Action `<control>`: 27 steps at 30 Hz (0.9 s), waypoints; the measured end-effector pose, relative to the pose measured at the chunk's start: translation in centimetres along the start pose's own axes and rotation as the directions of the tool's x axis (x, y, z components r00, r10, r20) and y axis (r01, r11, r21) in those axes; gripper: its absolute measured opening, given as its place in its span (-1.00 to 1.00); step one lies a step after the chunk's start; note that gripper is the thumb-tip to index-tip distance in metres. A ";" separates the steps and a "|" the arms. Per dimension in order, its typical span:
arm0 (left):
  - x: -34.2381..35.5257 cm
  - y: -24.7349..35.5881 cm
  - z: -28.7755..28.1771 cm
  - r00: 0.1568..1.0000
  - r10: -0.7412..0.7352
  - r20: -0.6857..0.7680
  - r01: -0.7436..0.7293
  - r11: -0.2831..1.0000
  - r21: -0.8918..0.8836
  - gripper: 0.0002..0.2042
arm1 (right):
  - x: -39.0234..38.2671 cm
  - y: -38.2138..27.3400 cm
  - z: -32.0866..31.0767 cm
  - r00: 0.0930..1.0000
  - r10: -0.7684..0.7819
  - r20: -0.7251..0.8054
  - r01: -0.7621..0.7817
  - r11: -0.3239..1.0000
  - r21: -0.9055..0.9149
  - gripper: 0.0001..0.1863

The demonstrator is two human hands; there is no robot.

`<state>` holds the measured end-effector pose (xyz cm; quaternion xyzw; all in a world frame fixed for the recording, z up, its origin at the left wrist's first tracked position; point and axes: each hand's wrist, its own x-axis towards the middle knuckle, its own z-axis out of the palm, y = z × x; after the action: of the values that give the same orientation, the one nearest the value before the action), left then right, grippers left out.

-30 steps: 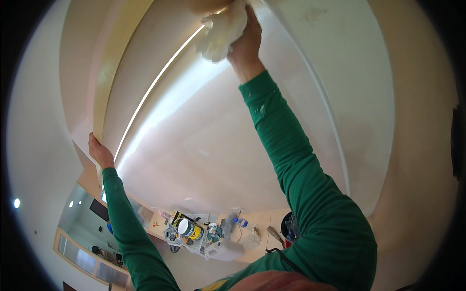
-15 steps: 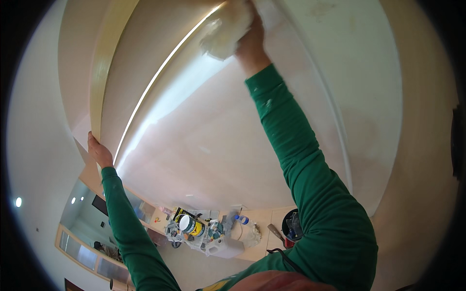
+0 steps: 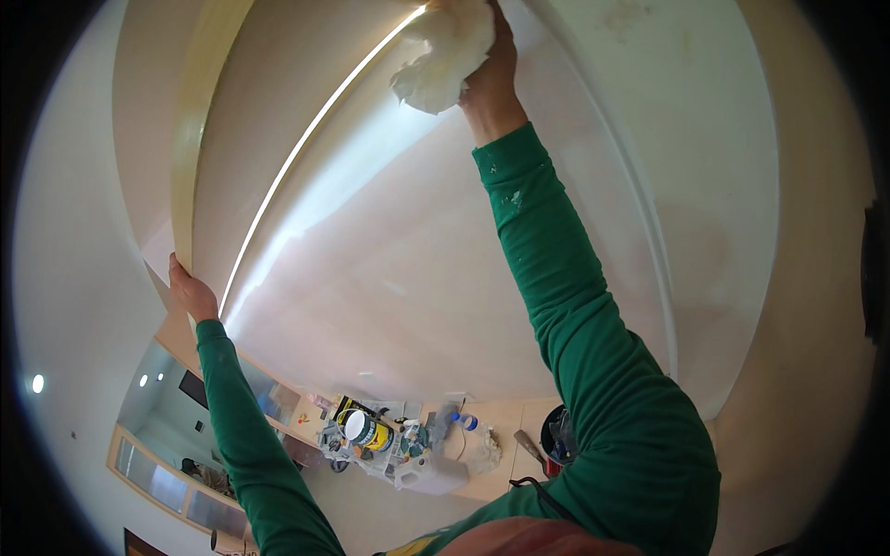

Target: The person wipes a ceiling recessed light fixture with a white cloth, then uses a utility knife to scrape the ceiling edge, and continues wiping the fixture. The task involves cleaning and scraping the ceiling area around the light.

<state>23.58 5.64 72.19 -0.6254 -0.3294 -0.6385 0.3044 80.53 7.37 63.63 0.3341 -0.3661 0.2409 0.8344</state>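
Observation:
My right hand (image 3: 491, 69) is raised at the top of the view, closed on a crumpled whitish rag (image 3: 440, 65). The rag touches the pale wall panel (image 3: 417, 250) next to the upper end of a bright light strip (image 3: 311, 130). Its far side and my fingertips are hidden behind the hand and the picture's upper edge. At the left, my left hand (image 3: 192, 289) grips the lower part of a curved light-wood edge (image 3: 192, 139). One finger points up along it, while the others are partly hidden. Both arms wear green sleeves; the right cuff has white specks.
Below the panel, a wooden counter (image 3: 487, 477) carries a paint bucket (image 3: 366, 430), a translucent jug (image 3: 431, 474), a blue-capped bottle (image 3: 466, 422) and a scraper (image 3: 528, 445). A black bucket (image 3: 559, 434) stands by my right arm. Glazed wooden frames (image 3: 153, 473) lie lower left.
My right hand and the rag have shifted slightly right, and the rag looks sharper than before. My left hand keeps its place on the wooden edge.

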 end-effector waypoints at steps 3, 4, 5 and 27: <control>0.3 0.6 -0.1 0.996 -0.033 0.079 0.035 0.999 -0.025 -0.43 | 0.5 1.6 -0.9 0.998 0.060 -0.026 -0.061 0.998 -0.020 -0.61; 0.4 1.2 0.3 0.991 -0.053 0.125 0.058 0.998 -0.040 -0.43 | 1.3 1.6 -1.3 0.998 0.055 -0.032 -0.056 0.998 -0.042 -0.62; -0.4 0.4 -1.2 0.993 -0.067 0.094 0.066 0.998 0.007 -0.42 | -1.5 -0.6 0.3 0.986 0.128 0.102 -0.132 0.991 0.031 -0.63; -0.8 1.4 -0.1 1.000 -0.015 0.001 0.015 1.000 0.020 -0.44 | -0.2 -2.0 1.2 0.998 0.056 -0.001 -0.056 0.996 -0.073 -0.70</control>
<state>24.64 4.67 71.49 -0.6201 -0.3407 -0.6370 0.3059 81.17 5.12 63.36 0.2931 -0.3845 0.2506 0.8387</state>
